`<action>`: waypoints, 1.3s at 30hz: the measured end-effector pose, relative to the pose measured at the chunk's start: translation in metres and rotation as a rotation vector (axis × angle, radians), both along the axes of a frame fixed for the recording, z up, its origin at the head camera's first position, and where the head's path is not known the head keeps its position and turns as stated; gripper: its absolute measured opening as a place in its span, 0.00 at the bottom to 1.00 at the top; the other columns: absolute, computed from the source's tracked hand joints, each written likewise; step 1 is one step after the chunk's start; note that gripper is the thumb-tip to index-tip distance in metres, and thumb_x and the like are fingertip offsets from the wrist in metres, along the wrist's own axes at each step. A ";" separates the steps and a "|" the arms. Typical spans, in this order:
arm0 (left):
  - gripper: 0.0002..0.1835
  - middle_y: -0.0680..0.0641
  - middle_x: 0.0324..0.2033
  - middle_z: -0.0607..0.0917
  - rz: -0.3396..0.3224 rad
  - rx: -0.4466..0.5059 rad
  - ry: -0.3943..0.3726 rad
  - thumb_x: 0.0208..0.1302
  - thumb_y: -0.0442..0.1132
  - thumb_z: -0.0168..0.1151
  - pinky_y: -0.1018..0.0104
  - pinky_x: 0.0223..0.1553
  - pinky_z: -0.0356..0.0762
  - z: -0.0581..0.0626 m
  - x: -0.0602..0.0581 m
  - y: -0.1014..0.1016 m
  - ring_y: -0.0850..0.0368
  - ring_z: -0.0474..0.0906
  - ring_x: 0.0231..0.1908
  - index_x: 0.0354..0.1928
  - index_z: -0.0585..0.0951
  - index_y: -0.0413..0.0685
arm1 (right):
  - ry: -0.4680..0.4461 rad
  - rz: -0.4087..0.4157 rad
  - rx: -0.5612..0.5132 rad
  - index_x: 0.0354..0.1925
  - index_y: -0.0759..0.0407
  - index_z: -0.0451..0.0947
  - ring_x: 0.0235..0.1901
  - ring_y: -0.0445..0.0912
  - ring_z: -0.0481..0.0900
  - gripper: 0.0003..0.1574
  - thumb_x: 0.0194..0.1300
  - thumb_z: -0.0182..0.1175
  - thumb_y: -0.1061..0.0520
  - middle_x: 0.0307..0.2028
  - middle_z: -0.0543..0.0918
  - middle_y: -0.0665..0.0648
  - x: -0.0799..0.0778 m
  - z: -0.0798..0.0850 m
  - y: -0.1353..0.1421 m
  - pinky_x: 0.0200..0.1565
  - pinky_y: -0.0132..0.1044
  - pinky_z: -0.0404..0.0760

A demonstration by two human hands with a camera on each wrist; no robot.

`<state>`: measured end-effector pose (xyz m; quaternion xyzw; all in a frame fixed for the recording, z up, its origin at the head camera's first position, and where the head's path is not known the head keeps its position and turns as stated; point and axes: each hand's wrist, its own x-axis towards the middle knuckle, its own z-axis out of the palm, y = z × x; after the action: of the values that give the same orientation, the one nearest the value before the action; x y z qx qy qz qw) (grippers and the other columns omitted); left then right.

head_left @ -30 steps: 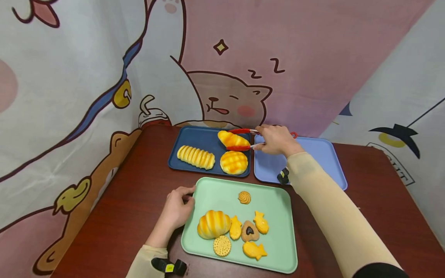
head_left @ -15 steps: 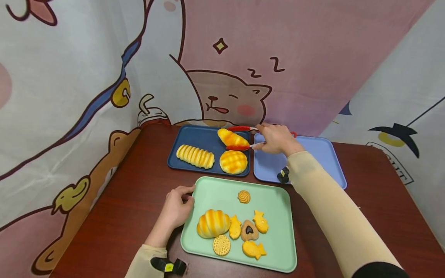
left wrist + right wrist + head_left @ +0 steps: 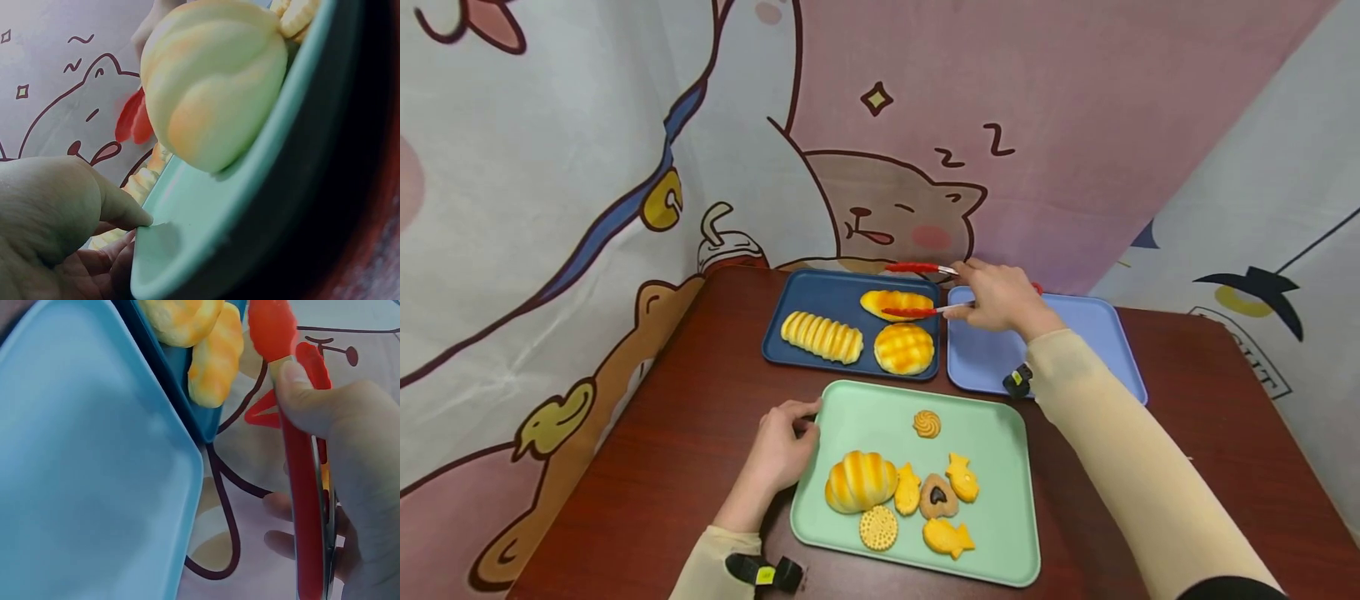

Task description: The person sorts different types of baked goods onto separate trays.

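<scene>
Roll (image 3: 895, 300) turned (long axis crosswise) | right hand (image 3: 1002, 297) grips left-pointing tongs (image 3: 917, 267) | left hand (image 3: 786, 445) pinches tray (image 3: 988, 429)

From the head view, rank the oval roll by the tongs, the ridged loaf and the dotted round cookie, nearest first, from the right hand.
1. Oval roll: by the red tongs, rear right of the navy tray.
2. Ridged loaf: navy tray, left side.
3. Dotted round cookie: green tray, toward the person.
</scene>
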<state>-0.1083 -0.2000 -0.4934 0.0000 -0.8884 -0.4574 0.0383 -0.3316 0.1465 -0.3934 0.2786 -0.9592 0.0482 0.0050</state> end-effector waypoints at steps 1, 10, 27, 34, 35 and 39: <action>0.21 0.44 0.56 0.87 -0.002 0.001 0.000 0.68 0.26 0.63 0.60 0.40 0.82 0.000 0.000 0.000 0.55 0.83 0.41 0.62 0.85 0.36 | 0.011 0.004 -0.007 0.77 0.62 0.67 0.56 0.62 0.81 0.58 0.64 0.70 0.29 0.68 0.76 0.64 0.003 0.001 0.002 0.56 0.66 0.78; 0.20 0.42 0.55 0.87 -0.006 -0.007 0.010 0.67 0.25 0.62 0.60 0.39 0.82 0.000 0.003 0.001 0.52 0.84 0.41 0.61 0.86 0.34 | 0.097 0.085 -0.109 0.74 0.60 0.71 0.37 0.52 0.83 0.58 0.61 0.70 0.25 0.54 0.81 0.56 0.042 0.006 0.024 0.44 0.58 0.82; 0.22 0.40 0.58 0.85 0.002 -0.003 -0.040 0.70 0.27 0.61 0.57 0.42 0.82 0.002 0.002 -0.004 0.48 0.83 0.45 0.65 0.83 0.35 | 0.198 0.150 -0.124 0.66 0.65 0.75 0.23 0.46 0.76 0.62 0.51 0.72 0.22 0.47 0.81 0.60 0.124 0.005 0.041 0.29 0.45 0.83; 0.22 0.40 0.59 0.85 -0.015 0.000 -0.040 0.70 0.27 0.60 0.57 0.42 0.82 0.003 0.003 -0.001 0.48 0.83 0.46 0.65 0.82 0.35 | 0.189 0.095 -0.265 0.63 0.62 0.77 0.31 0.47 0.81 0.57 0.49 0.77 0.26 0.42 0.82 0.55 0.155 -0.001 0.049 0.31 0.43 0.83; 0.22 0.40 0.60 0.85 -0.017 -0.001 -0.039 0.70 0.28 0.60 0.57 0.42 0.82 0.003 0.003 0.000 0.48 0.83 0.46 0.65 0.82 0.35 | 0.185 0.086 -0.284 0.63 0.61 0.78 0.30 0.46 0.81 0.57 0.48 0.78 0.26 0.41 0.83 0.54 0.161 -0.001 0.049 0.30 0.41 0.82; 0.22 0.41 0.60 0.85 -0.017 0.000 -0.037 0.70 0.28 0.61 0.56 0.42 0.82 0.004 0.003 0.003 0.48 0.84 0.46 0.65 0.83 0.36 | 0.177 0.070 -0.301 0.61 0.62 0.79 0.26 0.42 0.78 0.58 0.47 0.79 0.24 0.38 0.83 0.52 0.185 -0.001 0.048 0.27 0.36 0.80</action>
<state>-0.1055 -0.1968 -0.4899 0.0008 -0.8890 -0.4575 0.0178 -0.1466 0.1944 -0.3947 0.3111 -0.9267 0.1665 0.1296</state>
